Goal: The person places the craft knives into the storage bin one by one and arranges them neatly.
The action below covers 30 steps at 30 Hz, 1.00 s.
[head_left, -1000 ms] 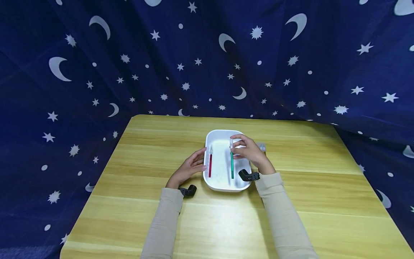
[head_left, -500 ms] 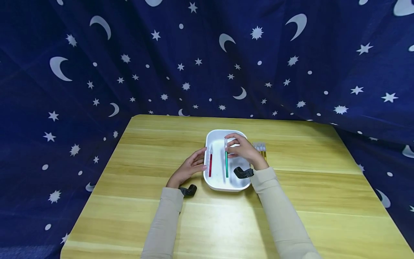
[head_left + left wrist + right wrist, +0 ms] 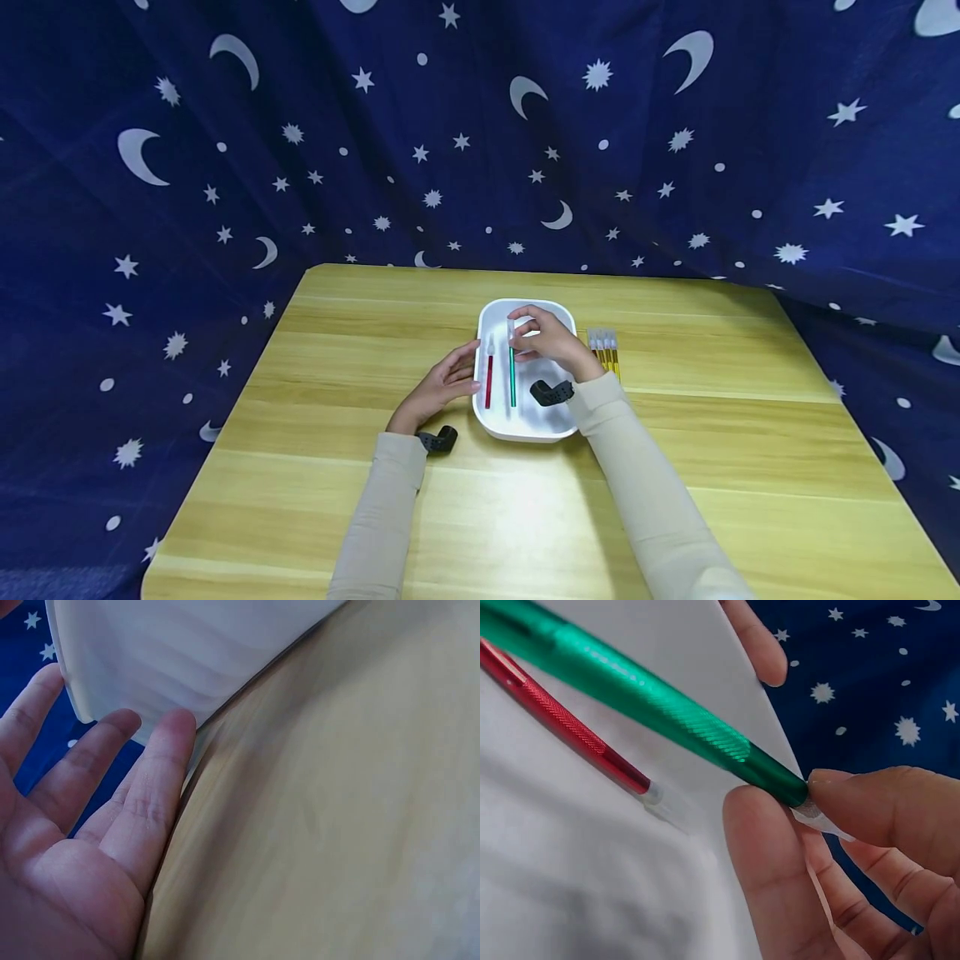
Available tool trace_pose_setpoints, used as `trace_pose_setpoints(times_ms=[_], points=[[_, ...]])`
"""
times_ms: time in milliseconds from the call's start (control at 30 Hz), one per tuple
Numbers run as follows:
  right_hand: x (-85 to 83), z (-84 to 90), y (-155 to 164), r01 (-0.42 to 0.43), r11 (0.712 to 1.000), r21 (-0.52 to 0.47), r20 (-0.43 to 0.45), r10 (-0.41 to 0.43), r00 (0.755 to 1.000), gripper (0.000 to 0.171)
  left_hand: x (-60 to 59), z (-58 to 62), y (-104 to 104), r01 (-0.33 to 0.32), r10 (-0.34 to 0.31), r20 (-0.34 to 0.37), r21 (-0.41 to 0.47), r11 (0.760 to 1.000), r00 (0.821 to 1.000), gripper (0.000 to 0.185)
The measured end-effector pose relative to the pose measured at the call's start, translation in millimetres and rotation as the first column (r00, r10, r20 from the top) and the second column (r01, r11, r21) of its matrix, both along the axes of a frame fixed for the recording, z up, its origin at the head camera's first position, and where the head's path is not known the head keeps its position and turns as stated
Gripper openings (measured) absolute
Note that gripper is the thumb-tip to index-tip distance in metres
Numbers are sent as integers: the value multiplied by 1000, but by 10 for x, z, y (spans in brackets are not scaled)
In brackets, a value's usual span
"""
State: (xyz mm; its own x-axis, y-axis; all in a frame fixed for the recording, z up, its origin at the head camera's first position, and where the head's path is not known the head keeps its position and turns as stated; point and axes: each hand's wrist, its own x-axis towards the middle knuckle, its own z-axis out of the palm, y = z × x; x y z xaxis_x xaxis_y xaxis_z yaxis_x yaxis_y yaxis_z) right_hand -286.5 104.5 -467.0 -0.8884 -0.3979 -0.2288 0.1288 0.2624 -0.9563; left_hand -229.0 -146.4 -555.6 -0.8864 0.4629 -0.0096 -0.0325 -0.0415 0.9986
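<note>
A white tray [image 3: 555, 312] sits mid-table. Inside it lies a red pen [image 3: 488, 381] with a clear cap. My right hand [image 3: 547, 340] pinches the clear-capped end of a green pen [image 3: 512, 377], held just right of the red one over the tray. In the right wrist view the green pen [image 3: 645, 696] runs above the red pen [image 3: 562, 724], with my fingertips [image 3: 840, 795] closed on its tip. My left hand [image 3: 442, 385] rests with straight fingers [image 3: 154, 787] against the tray's left outer wall [image 3: 187, 652].
Several yellow pens [image 3: 606, 354] with clear caps lie on the wooden table [image 3: 750, 433] just right of the tray. Dark blue star-and-moon cloth [image 3: 450, 125] hangs behind and beside the table.
My right hand has carried the green pen leftward across the tray, from the tray's right part to close beside the red pen. The left hand has stayed in place.
</note>
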Motion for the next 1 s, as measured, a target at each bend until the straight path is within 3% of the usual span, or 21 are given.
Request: trace_pose_setpoints(times_ms=[700,1000], points=[[-138,-176,-195,68,998,-11,169,-65,983,49,-5,-1,1,4,-4,-2,14,1000,1000,77],[-159,-265,-257,82,996,45,168,-88,982,46,-3,8,-1,8,-8,-5,17,1000,1000,77]])
